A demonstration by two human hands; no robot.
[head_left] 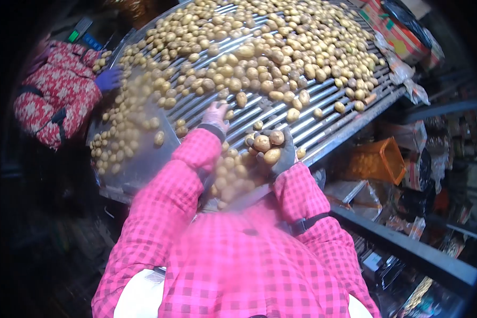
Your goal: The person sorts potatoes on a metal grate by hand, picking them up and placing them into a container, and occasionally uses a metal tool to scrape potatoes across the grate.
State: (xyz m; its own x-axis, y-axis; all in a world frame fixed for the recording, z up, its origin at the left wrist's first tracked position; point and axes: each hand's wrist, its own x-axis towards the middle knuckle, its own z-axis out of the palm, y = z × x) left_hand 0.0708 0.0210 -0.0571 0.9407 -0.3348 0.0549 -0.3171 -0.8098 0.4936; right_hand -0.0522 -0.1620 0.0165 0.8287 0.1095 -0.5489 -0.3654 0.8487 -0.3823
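My left hand (216,115), in a pale thin glove, reaches over the metal rollers (312,111) with its fingers stretched out. One potato (229,114) lies right beside its fingers; I cannot make out whether they touch. Several potatoes (272,156) sit in my right hand (287,151), which wears a dark grey glove and is cupped round them, palm up. Below and between my hands is a heap of potatoes (230,175), partly hidden by my sleeves. Many loose potatoes (249,74) cover the rollers further away.
At the left, a co-worker in a red patterned jacket (63,87) has a purple-gloved hand (108,79) by the potatoes. A metal divider (167,132) stands left of my arm. The table's metal edge (350,127) runs along the right, with an orange crate (376,161) beyond it.
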